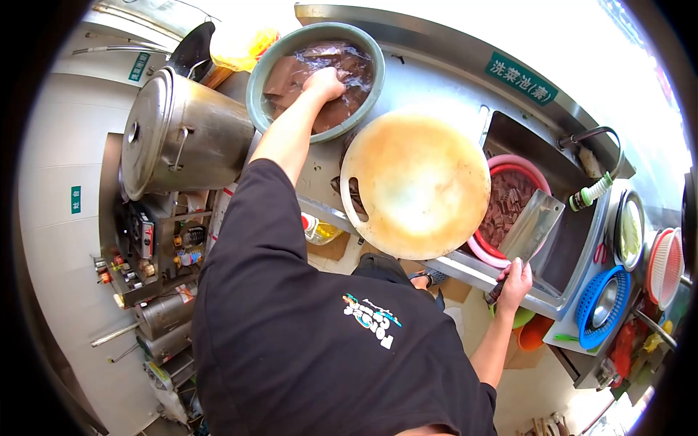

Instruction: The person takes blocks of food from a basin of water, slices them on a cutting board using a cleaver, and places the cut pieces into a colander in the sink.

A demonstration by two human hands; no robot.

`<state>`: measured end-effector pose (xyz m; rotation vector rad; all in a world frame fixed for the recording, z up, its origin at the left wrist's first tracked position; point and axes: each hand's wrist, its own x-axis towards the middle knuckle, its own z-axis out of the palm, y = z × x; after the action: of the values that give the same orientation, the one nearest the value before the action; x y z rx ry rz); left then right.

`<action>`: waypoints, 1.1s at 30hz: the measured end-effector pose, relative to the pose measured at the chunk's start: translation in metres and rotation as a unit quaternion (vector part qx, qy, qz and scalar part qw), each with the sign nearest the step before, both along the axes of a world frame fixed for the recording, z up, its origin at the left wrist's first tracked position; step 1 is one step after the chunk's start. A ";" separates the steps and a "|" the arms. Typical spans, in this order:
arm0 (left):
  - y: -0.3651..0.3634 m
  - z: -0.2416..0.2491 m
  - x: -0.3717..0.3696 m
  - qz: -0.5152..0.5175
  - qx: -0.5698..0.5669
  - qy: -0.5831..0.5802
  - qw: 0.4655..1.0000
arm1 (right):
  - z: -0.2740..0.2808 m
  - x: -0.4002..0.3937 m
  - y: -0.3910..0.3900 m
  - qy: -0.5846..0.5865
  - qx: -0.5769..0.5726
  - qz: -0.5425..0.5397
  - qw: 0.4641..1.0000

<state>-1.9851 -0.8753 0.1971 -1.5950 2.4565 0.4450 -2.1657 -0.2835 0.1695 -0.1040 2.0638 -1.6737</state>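
My left hand reaches into a grey-green basin of water. Large reddish-brown slabs, which look like blood curd, lie in it. The fingers dip among the slabs, so their grip is hidden. My right hand is closed round the dark handle of a cleaver. Its broad blade points away from me, over the edge of a pink-red basin. Cut brown pieces fill that basin, which sits at the sink. Between my hands lies a round cutting board, its surface bare.
A metal sink with a curved faucet is on the right. Beyond it stand a blue basket and red and white baskets. A large lidded steel pot stands left. An oil bottle sits below the counter.
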 end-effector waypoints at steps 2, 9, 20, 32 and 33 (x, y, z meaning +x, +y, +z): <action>-0.002 0.008 0.011 0.000 -0.008 0.063 0.998 | 0.004 0.002 0.000 0.006 0.012 -0.001 1.000; -0.037 -0.028 0.041 0.055 0.031 0.193 0.979 | 0.003 -0.003 -0.008 0.004 0.007 -0.002 1.000; -0.024 0.039 0.080 0.213 0.340 0.732 0.551 | 0.001 -0.007 -0.003 -0.015 -0.001 0.024 1.000; 0.184 0.034 -0.001 0.189 0.493 0.577 0.624 | 0.046 0.017 -0.053 -0.062 -0.009 0.175 0.983; 0.204 0.004 -0.011 0.170 0.499 0.552 0.646 | 0.041 0.021 -0.058 -0.048 0.010 0.182 0.982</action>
<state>-1.9960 -0.6714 0.2013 -1.2576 1.4603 2.8669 -2.1447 -0.3414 0.2107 -0.3636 1.8557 -1.4059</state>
